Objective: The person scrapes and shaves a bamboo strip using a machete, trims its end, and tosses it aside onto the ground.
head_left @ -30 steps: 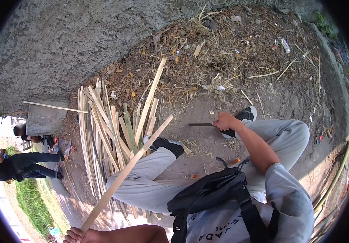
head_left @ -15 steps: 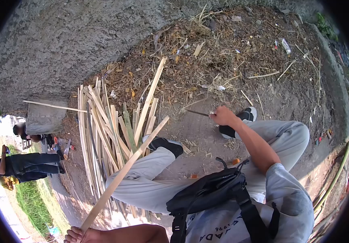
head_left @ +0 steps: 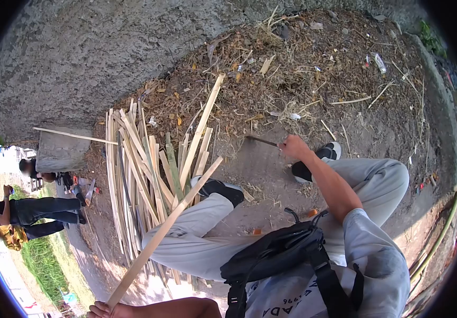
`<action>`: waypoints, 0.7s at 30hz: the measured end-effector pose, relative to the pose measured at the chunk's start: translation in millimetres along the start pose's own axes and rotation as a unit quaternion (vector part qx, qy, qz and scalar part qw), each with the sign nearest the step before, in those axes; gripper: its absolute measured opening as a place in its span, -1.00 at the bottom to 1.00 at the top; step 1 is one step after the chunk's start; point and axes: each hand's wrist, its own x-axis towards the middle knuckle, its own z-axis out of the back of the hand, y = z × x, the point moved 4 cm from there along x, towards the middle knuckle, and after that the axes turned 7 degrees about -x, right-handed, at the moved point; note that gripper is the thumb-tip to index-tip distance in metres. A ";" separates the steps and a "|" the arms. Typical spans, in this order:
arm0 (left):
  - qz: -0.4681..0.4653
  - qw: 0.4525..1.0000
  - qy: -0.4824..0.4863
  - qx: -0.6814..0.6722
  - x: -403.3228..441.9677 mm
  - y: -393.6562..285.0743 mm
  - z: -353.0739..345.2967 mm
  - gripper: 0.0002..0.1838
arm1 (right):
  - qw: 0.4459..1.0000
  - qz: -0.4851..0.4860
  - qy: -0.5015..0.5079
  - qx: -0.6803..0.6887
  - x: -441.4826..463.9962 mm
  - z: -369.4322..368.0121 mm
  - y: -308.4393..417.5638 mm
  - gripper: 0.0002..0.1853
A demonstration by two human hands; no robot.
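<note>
At the lower left edge, my left hand (head_left: 106,310) is closed around the end of a long, pale bamboo strip (head_left: 159,233). The strip slants up across my bent left leg, its far end near my left shoe. My right hand (head_left: 293,147), in front of my right shoe, is closed on the handle of a knife (head_left: 263,140). Its dark, narrow blade points left over bare soil, apart from the strip. Beside my left leg lies a pile of split bamboo strips (head_left: 127,169), mostly pale with a greenish one among them.
A rough grey wall (head_left: 96,58) runs along the top. Dry leaves, shavings and litter cover the ground (head_left: 286,85) below it. A black bag (head_left: 276,249) hangs across my front. Several people (head_left: 37,212) are at the far left. Poles (head_left: 440,233) lie at the right.
The view has shifted slightly. My right hand has moved a little up with the knife, whose blade now looks smeared by motion. My left hand keeps its hold on the bamboo strip.
</note>
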 end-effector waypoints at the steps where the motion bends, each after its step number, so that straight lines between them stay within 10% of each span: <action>1: -0.003 1.000 0.000 0.002 0.2 0.0 0.2 -0.69 | 1.000 -0.025 -0.013 -0.003 -0.3 8.5 -1.9 -0.54; 7: -0.008 1.000 -0.020 -0.002 -7.6 5.8 -6.1 -0.72 | 0.999 -0.037 -0.019 -0.008 -33.1 40.9 23.4 -0.54; 13: 0.022 1.000 0.008 -0.016 0.2 6.3 6.4 -0.71 | 0.973 0.017 0.229 -0.008 -64.3 39.1 54.6 -0.52; 21: 0.006 0.999 -0.048 0.009 -1.0 1.1 7.1 -0.70 | 0.988 0.038 0.153 -0.010 -40.7 -1.7 33.3 -0.49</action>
